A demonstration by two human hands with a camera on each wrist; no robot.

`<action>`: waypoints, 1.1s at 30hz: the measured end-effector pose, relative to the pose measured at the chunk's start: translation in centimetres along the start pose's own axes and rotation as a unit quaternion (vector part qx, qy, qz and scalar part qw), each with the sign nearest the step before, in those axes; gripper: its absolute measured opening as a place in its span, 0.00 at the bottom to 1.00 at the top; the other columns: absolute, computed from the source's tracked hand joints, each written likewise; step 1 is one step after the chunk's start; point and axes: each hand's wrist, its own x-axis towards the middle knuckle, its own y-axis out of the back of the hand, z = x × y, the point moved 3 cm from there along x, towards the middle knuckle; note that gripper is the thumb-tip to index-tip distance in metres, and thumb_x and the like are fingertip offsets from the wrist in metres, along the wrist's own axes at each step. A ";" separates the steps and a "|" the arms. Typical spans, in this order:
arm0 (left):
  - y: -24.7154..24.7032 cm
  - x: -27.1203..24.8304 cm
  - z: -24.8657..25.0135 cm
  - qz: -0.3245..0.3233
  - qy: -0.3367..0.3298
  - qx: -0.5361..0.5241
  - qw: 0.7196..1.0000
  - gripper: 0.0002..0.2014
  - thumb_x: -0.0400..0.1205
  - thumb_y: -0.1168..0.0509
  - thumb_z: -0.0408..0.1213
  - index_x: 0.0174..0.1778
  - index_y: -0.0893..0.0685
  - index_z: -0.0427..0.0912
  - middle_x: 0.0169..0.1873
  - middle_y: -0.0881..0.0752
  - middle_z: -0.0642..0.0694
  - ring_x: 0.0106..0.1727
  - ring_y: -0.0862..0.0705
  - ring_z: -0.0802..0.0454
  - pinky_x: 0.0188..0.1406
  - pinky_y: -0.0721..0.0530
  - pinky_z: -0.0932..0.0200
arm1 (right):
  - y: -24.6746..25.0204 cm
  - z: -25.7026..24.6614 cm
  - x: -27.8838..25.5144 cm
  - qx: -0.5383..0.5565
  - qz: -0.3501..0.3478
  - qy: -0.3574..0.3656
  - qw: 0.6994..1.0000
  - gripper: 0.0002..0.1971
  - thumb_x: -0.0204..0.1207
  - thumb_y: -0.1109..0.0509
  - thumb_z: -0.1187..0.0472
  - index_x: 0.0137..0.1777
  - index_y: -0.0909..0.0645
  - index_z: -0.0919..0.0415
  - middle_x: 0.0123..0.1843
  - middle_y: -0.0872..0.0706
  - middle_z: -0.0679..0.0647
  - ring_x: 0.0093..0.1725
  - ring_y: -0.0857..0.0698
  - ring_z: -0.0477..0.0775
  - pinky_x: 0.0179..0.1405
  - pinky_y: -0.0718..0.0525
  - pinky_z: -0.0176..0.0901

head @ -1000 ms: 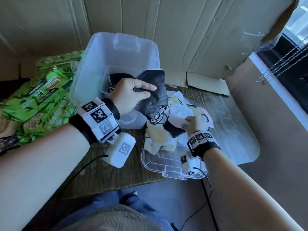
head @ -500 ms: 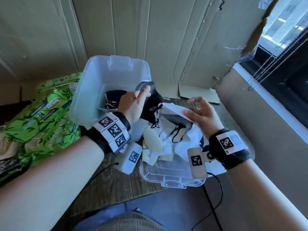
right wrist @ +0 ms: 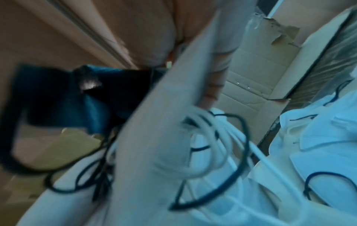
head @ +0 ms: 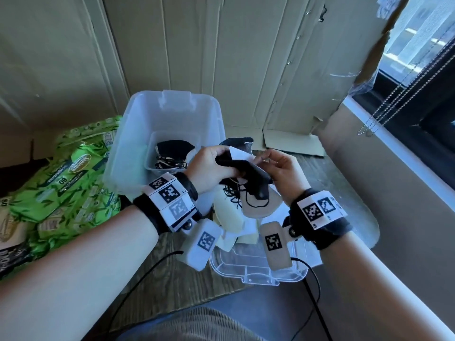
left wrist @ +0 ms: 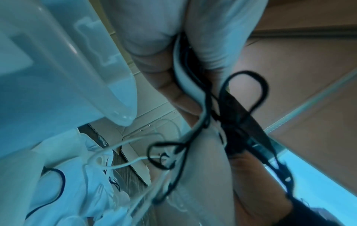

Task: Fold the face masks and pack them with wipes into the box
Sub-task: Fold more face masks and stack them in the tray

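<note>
Head cam: left hand [head: 209, 172] has its grip curled round a black face mask [head: 246, 169], held just above the mask pile [head: 236, 217] in the clear lid [head: 256, 269] on the tabletop [head: 172, 274]. Right hand [head: 283, 173] pinches a white mask [head: 242, 156] against it. Open box [head: 138, 143] sits behind, green wipes [head: 69, 178] left.

Left wrist cam: fingers [left wrist: 154, 50] clamp mask edges, black ear loops [left wrist: 251, 91] dangling.

Right wrist cam: blurry, can't tell the grip.

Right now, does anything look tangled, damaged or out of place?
Yes: black ear loops dangle tangled beneath the black mask both hands hold, snagging a beige mask. The cardboard backdrop is torn by the window.
</note>
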 end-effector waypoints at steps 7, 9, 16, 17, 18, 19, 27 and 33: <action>0.5 0.7 -0.3 0.074 -0.041 0.014 0.996 0.28 0.67 0.24 0.25 0.60 0.20 0.50 0.50 0.13 0.48 0.53 0.16 0.52 0.59 0.20 0.60 | -0.8 -2.0 -2.1 -0.194 0.019 0.086 0.977 0.20 0.60 0.33 0.39 0.52 0.21 0.41 0.61 0.27 0.51 0.65 0.29 0.44 0.63 0.31 0.29; 0.5 0.6 0.0 0.064 -0.083 0.005 0.994 0.31 0.68 0.27 0.20 0.61 0.24 0.53 0.53 0.15 0.54 0.55 0.17 0.59 0.63 0.24 0.65 | -1.3 -1.8 -2.3 -0.283 -0.002 0.112 0.952 0.24 0.56 0.23 0.44 0.55 0.18 0.44 0.63 0.27 0.52 0.66 0.29 0.47 0.64 0.31 0.35; 0.5 -0.1 0.4 -0.012 -0.072 0.016 0.997 0.15 0.70 0.26 0.22 0.43 0.15 0.49 0.34 0.17 0.49 0.34 0.21 0.59 0.41 0.21 0.66 | -0.3 -1.6 -1.2 -0.218 0.079 0.099 0.968 0.09 0.71 0.27 0.68 0.45 0.15 0.51 0.39 0.15 0.53 0.38 0.21 0.43 0.41 0.26 0.27; 0.5 -0.1 0.4 -0.013 -0.063 0.012 0.998 0.13 0.70 0.25 0.24 0.43 0.15 0.47 0.34 0.16 0.50 0.34 0.20 0.61 0.41 0.20 0.68 | -0.4 -1.5 -1.1 -0.212 0.076 0.090 0.970 0.08 0.72 0.28 0.68 0.45 0.14 0.55 0.38 0.15 0.51 0.39 0.20 0.47 0.42 0.24 0.33; 0.6 -0.2 0.4 -0.014 -0.055 0.010 0.998 0.12 0.70 0.24 0.26 0.43 0.15 0.46 0.33 0.16 0.52 0.33 0.20 0.63 0.40 0.20 0.69 | -0.4 -1.6 -1.0 -0.203 0.074 0.083 0.973 0.06 0.73 0.29 0.68 0.46 0.15 0.57 0.37 0.15 0.51 0.39 0.19 0.48 0.43 0.23 0.37; 0.6 -0.2 0.4 -0.013 -0.050 0.010 0.999 0.12 0.70 0.24 0.27 0.44 0.15 0.45 0.33 0.16 0.53 0.33 0.20 0.64 0.39 0.20 0.71 | -0.4 -1.6 -0.8 -0.196 0.077 0.080 0.974 0.06 0.74 0.30 0.68 0.45 0.16 0.57 0.36 0.16 0.49 0.37 0.19 0.47 0.42 0.22 0.38; 1.4 0.2 -0.2 0.090 -0.025 0.038 0.995 0.04 0.73 0.26 0.30 0.41 0.12 0.33 0.30 0.16 0.48 0.28 0.20 0.65 0.35 0.21 0.73 | 0.0 -0.5 -0.9 -0.190 0.082 -0.033 0.978 0.26 0.72 0.27 0.54 0.67 0.32 0.60 0.46 0.20 0.49 0.44 0.18 0.54 0.45 0.17 0.53; 2.2 0.7 -0.5 0.139 0.004 0.058 0.989 0.07 0.75 0.27 0.37 0.31 0.14 0.43 0.22 0.19 0.57 0.28 0.22 0.63 0.29 0.28 0.76 | 0.8 0.3 -2.6 -0.028 -0.051 -0.111 0.992 0.38 0.68 0.26 0.73 0.72 0.37 0.46 0.23 0.19 0.50 0.23 0.19 0.53 0.25 0.17 0.43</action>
